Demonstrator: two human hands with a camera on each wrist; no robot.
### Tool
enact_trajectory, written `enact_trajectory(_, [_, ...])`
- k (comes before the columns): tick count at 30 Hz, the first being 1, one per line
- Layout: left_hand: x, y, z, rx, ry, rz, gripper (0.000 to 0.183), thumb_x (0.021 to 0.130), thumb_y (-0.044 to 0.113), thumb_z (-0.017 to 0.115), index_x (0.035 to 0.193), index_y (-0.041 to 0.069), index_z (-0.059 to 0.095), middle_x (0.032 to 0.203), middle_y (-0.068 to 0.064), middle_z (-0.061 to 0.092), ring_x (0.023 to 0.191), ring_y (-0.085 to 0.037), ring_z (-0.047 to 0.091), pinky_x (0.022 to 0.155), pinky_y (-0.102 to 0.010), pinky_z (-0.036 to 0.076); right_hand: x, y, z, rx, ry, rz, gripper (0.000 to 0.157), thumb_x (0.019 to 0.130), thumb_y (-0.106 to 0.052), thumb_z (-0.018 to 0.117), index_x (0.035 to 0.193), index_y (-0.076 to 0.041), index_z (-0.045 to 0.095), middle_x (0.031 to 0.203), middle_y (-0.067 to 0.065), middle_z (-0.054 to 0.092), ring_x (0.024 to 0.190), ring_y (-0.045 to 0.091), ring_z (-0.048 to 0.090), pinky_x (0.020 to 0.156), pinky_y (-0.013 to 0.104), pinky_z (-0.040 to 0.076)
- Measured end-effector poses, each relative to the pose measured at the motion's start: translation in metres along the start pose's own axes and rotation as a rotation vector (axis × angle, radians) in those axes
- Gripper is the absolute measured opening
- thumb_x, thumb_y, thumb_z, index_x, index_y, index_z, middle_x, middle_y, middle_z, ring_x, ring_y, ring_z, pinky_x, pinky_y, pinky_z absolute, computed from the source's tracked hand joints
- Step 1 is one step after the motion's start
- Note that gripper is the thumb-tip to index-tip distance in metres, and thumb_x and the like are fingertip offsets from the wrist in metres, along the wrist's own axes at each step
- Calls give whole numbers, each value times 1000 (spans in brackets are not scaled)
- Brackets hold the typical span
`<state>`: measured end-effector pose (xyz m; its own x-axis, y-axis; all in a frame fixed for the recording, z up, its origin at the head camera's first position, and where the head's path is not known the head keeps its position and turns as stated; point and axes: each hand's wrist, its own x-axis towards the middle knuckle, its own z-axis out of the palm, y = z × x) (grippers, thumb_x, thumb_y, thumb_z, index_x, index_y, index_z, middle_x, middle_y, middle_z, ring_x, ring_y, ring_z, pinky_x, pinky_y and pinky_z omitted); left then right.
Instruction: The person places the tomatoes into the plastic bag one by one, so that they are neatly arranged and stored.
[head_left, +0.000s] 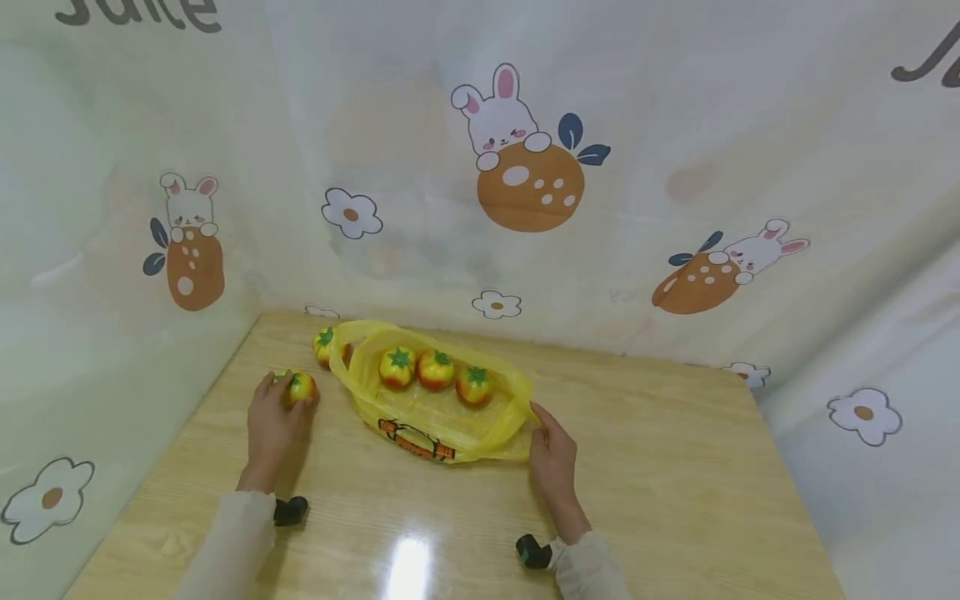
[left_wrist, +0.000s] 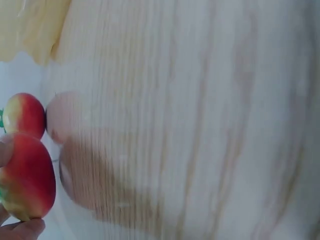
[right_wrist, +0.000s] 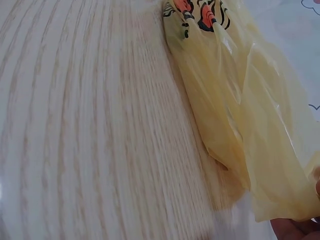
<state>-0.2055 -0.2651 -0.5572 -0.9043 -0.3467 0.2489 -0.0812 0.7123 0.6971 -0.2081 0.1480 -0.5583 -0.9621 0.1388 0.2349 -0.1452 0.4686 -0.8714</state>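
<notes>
On the left, my left hand (head_left: 273, 421) grips a red-and-yellow tomato (head_left: 302, 388) with a green leafy top, its fingers and thumb on either side. The left wrist view shows this tomato (left_wrist: 30, 175) close to the tabletop. Another tomato (head_left: 324, 343) sits just beyond it, beside a yellow plastic bag (head_left: 442, 421). Spread wide at its mouth, the bag lies on the table with 3 tomatoes inside, one of them the middle tomato (head_left: 436, 369). My right hand (head_left: 553, 454) pinches the bag's right edge; in the right wrist view the fingers (right_wrist: 295, 229) show under the bag's plastic (right_wrist: 272, 145).
The work lies on a light wooden table (head_left: 660, 467). A pale curtain (head_left: 405, 100) printed with rabbits and flowers hangs behind the table and along both sides. Each wrist carries a small black camera, such as the left camera (head_left: 291, 511).
</notes>
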Motion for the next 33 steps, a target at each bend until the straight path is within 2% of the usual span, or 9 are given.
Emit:
enact_trajectory(3, [-7,-1,0,13,28,8,52,86,4,72,131,-14,52,143,-39,37,130,-57,37,107,-65,32,-5,2,1,-4,-20,25,39,95,6,46,130,-2,62,131,15,63,104,27,60,103,49,45])
enact_trajectory(6, [-13,-2,-1,4,93,37,51,83,0,75,128,-14,55,141,-39,41,127,-59,41,103,-67,35,-8,3,2,-2,-32,27,40,95,6,46,131,-2,61,131,15,63,112,25,59,103,50,44])
enact_trajectory(11, [-11,5,-1,-72,210,125,51,78,-4,78,125,-13,59,138,-38,45,124,-59,44,99,-67,39,-7,1,1,5,-16,5,40,95,6,46,132,-1,61,131,16,63,93,25,57,99,47,47])
enact_trajectory(13, [-9,10,-1,-96,233,146,52,78,-3,79,125,-12,59,137,-38,46,124,-58,45,99,-66,40,-5,0,0,9,-10,3,40,95,5,47,132,-2,60,131,15,63,93,24,57,99,46,47])
enact_trajectory(17, [-6,23,-4,-121,237,156,54,78,1,80,126,-11,59,138,-37,46,124,-58,46,98,-66,40,-4,-1,-1,26,-8,1,40,94,5,48,132,-2,60,131,16,63,108,25,61,101,47,46])
enact_trajectory(20, [-4,35,-6,-139,231,162,55,79,4,80,128,-11,58,140,-37,44,125,-58,45,99,-66,40,-3,-2,-1,34,-8,-7,40,94,5,49,132,-2,61,131,16,63,122,27,57,103,48,45])
enact_trajectory(27, [0,70,-8,-192,208,201,56,81,7,79,130,-10,57,142,-34,44,128,-54,45,100,-63,41,-2,-3,-1,42,-6,6,40,95,5,48,133,-3,60,132,15,62,118,26,59,101,47,46])
enact_trajectory(33, [5,92,-4,-193,177,256,56,81,7,79,129,-11,57,142,-34,45,127,-54,47,99,-62,43,0,-3,-1,41,-7,10,41,95,5,47,134,-2,59,134,16,60,124,27,56,102,48,45])
